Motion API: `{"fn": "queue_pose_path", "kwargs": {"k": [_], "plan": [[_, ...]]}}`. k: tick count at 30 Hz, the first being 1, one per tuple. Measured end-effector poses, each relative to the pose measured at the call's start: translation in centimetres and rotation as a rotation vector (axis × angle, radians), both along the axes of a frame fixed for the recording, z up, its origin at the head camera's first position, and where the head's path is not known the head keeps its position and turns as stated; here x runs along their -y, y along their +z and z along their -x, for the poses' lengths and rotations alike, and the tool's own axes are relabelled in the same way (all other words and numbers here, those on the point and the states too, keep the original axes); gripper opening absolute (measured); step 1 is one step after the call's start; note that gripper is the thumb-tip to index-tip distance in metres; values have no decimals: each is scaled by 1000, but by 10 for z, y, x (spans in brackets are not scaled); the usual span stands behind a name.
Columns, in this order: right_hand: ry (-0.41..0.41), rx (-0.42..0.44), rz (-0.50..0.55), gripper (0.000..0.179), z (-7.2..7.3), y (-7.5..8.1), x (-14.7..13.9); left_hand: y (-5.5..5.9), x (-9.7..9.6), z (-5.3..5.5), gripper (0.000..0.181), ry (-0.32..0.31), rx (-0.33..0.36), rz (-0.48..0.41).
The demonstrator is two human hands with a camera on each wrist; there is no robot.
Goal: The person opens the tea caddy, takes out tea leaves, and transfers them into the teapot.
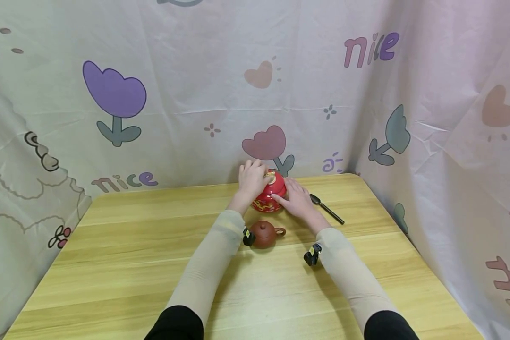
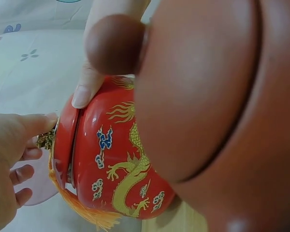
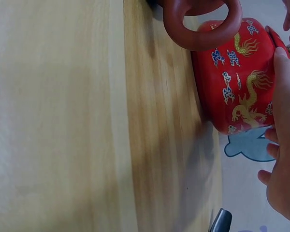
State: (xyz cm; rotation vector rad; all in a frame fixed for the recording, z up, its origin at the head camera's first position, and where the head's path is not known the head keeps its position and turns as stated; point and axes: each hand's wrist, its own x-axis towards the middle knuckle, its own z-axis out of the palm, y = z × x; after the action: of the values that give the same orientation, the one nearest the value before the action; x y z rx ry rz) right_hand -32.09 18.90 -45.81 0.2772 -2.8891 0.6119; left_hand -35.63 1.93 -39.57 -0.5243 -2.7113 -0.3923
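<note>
A red jar (image 1: 264, 204) with gold dragons stands near the table's back edge. My left hand (image 1: 251, 182) reaches over its top and pinches the gold knob (image 2: 46, 140) of the red lid (image 2: 65, 135). The lid sits slightly tilted, with a narrow gap along one side in the left wrist view. An orange tassel (image 2: 94, 215) hangs from the knob. At the jar's right side, my right hand (image 1: 299, 200) holds the jar, its thumb at the seam below the lid. A brown teapot (image 1: 263, 234) with its own lid stands just in front of the jar.
A black spoon-like tool (image 1: 329, 211) lies on the table right of my right hand. The wooden table (image 1: 153, 259) meets a patterned curtain (image 1: 187, 94) behind and at both sides. The teapot handle (image 3: 203, 41) points right, close to the jar.
</note>
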Motion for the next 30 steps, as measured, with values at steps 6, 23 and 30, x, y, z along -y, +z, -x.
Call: {"fn": "queue_pose_path", "kwargs": {"k": [6,23,30], "plan": [[6,-2,7,86,-1,0,0,-1,-1,0,28,-3,5,3],[-1,31,10,88,-4,0,2,-1,8,-3,29,-13,58,-16],[-3,46,-23,93,-3,2,-2,2,18,-8,27,-9,87,8]]}}
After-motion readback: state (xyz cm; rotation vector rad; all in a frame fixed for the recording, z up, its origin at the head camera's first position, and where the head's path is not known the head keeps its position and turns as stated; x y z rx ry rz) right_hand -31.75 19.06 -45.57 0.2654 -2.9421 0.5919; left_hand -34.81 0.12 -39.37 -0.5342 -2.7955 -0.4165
